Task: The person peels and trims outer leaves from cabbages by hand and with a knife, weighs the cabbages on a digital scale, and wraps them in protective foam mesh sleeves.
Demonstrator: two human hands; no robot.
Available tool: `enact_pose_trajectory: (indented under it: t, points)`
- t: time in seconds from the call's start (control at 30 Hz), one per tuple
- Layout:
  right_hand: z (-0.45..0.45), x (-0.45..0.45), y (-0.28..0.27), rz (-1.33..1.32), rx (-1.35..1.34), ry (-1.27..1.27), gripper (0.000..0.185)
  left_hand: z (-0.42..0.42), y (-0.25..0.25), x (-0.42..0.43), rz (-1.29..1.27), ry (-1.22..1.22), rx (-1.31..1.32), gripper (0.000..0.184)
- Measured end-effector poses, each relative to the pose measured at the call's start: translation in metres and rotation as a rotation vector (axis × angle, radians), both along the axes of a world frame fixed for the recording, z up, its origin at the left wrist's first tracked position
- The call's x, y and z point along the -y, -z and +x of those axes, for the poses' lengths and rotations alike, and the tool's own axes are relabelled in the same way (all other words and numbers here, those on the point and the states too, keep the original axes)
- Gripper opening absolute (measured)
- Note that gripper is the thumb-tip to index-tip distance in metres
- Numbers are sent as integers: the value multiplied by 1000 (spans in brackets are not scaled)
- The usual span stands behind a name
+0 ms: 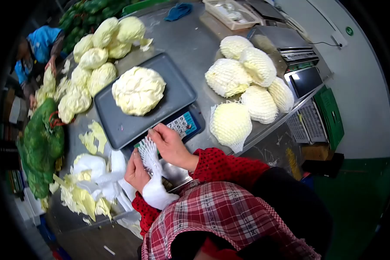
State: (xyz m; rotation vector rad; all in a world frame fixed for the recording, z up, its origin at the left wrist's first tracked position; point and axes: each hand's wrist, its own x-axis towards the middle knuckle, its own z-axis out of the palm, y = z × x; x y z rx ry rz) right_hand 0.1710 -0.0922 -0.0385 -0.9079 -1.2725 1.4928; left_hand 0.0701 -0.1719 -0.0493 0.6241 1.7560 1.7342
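Observation:
My left hand [137, 173] and my right hand [172, 148] are closed on a white foam net sleeve [151, 158], stretching its mesh end between them. The sleeve's bunched white tail [157, 193] hangs down over my left wrist. Just beyond my hands stands a digital scale with a grey tray [177, 78], and its keypad [182, 125] shows partly behind my right hand. On the tray rests one peeled, pale cabbage [138, 91] without a net. To the right of the scale sit several cabbages in white foam nets [231, 125].
Bare cabbages [102, 78] are piled left of the scale. Loose leaves [80, 201] and more foam nets [93, 167] lie near my left side. A green mesh sack [43, 143] stands at the left edge. A person in blue [43, 43] works far left. A white basket [232, 15] sits at the back.

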Motion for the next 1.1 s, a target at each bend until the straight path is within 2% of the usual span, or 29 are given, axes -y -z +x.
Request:
enact_pose_trajectory:
  t: [0.03, 0.1, 0.13, 0.17, 0.23, 0.27, 0.3, 0.37, 0.4, 0.47, 0.5, 0.53, 0.57, 0.6, 0.63, 0.67, 0.7, 0.73, 0.77, 0.83, 0.9, 0.93, 0.97, 1.03, 1.1]
  points:
    - [-2, -4, -3, 36, 23, 21, 20, 1, 4, -4, 48, -27, 13, 24]
    - [-5, -6, 7, -15, -42, -47, 22, 0, -7, -10, -43, -164, 114, 26]
    - [3, -2, -6, -276, -132, -227, 26, -7, -20, -9, 35, 18, -417, 31]
    - [17, 0, -13, -510, -147, -472, 26, -17, -34, -10, 98, -38, 454, 35]
    - [30, 1, 0, -332, -153, -905, 27, -30, -43, -5, 174, 145, 556, 43]
    - [40, -2, 1, -314, -146, -900, 27, -19, -44, -4, 123, 176, 339, 46]
    - [50, -4, -12, -362, -253, -897, 25, -3, -52, -5, 68, 185, 122, 49]
    - [59, -17, -15, -438, -560, -864, 24, -7, -17, 14, 223, 597, 843, 33]
    - [65, -26, -21, -491, -640, -817, 25, 9, -37, 6, -375, 496, 644, 34]
    - [73, -34, -18, -548, -764, -689, 26, 0, -5, 19, -590, 590, 242, 34]
    - [76, -30, -14, -543, -767, -690, 26, -6, 1, 25, -287, 648, 301, 35]
    - [79, -23, -10, -589, -708, -673, 28, -3, -14, 24, 20, 726, 400, 38]
    - [81, -15, -4, -637, -644, -664, 31, -2, -31, 22, 272, 621, 705, 41]
    - [80, -7, 15, -667, -627, -811, 46, -25, -9, 21, 249, 621, 746, 51]
    - [80, 5, 18, -535, -493, -843, 47, -18, -23, 17, 261, 676, 823, 51]
    - [91, 11, -1, -617, -302, -781, 57, -9, -17, 18, 317, 664, 847, 48]
    - [91, 6, 4, -681, -372, -893, 51, -5, -13, 21, 376, 645, 855, 46]
    - [93, -8, -25, -553, -191, -888, 46, -8, -22, 20, 320, 636, 809, 38]
    - [95, -17, -15, -632, -155, -792, 43, -13, -32, 17, 252, 644, 776, 34]
    - [96, -34, -14, -621, -129, -722, 28, -17, -47, 7, 101, 615, 719, 41]
    - [94, -49, -18, -502, -170, -482, 19, -11, -48, -1, -24, 655, 560, 41]
    - [87, -61, -28, -494, -255, -391, 15, -12, -46, -7, -88, 688, 476, 30]
    - [78, -76, -38, -484, -340, -303, 12, -14, -38, -16, -87, 679, 476, 30]
    - [63, -104, -42, -465, -376, -345, 13, -27, -28, -43, -132, 586, 208, 19]
    - [50, -128, -48, -229, -155, -406, 20, -63, -52, -89, -24, 360, -178, 16]
